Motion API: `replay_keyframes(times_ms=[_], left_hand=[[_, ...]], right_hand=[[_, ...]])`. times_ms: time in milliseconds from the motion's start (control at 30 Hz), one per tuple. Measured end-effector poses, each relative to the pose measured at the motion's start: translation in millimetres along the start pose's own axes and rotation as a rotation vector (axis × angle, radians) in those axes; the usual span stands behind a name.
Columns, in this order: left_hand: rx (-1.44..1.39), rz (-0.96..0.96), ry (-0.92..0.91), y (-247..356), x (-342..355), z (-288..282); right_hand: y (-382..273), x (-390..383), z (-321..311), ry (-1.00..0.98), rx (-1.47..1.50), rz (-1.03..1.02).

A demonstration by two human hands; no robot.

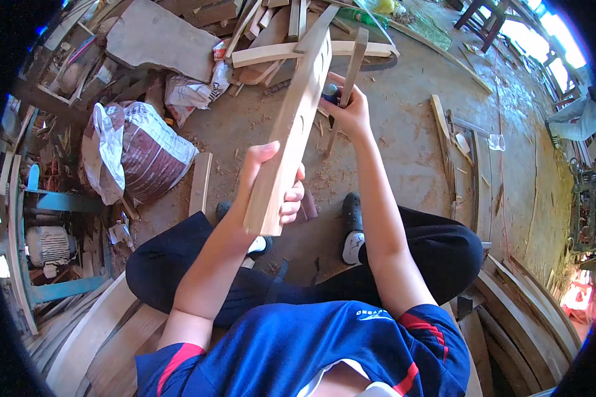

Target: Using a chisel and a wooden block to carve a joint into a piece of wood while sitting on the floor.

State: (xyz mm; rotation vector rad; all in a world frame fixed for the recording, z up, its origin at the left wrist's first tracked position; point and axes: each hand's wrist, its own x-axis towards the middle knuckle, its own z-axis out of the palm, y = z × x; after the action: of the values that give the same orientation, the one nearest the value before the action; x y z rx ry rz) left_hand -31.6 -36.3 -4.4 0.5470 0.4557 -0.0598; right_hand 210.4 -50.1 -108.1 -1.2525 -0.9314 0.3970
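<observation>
Wooden beam (288,142), just one, slants up and away before the person's chest in the head view, its near end clasped by the left hand (248,178), while the right hand (354,112) grips one slim wooden bar (355,66). Two dark clogs (352,212) stand on the grey, shaving-strewn floor (400,132); about the room are one maroon-and-white sack (153,149), one grey motor (49,245) and piled timber (293,20).

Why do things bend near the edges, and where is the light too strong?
In the head view, the wide fisheye lens curves straight edges inside a black rim; in the head view, bright patches at upper right are blown out white, while the wooden bar in the left hand is brightly lit.
</observation>
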Motion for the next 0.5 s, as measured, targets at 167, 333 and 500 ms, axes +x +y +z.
replay_keyframes(times_ms=[167,333,500], left_hand=[[0.121,0.336,-0.276,-2.0,-11.0,20.0],[-0.002,0.333,-0.177,-5.2,22.7,-7.4],[0.08,0.363,0.382,-21.2,90.0,-117.5]], right_hand=[[14.5,-3.7,-3.6,-0.004,0.011,0.041],[31.2,-7.6,-10.6,0.017,-0.106,0.027],[28.6,-8.7,-10.3,-0.006,-0.099,0.023]])
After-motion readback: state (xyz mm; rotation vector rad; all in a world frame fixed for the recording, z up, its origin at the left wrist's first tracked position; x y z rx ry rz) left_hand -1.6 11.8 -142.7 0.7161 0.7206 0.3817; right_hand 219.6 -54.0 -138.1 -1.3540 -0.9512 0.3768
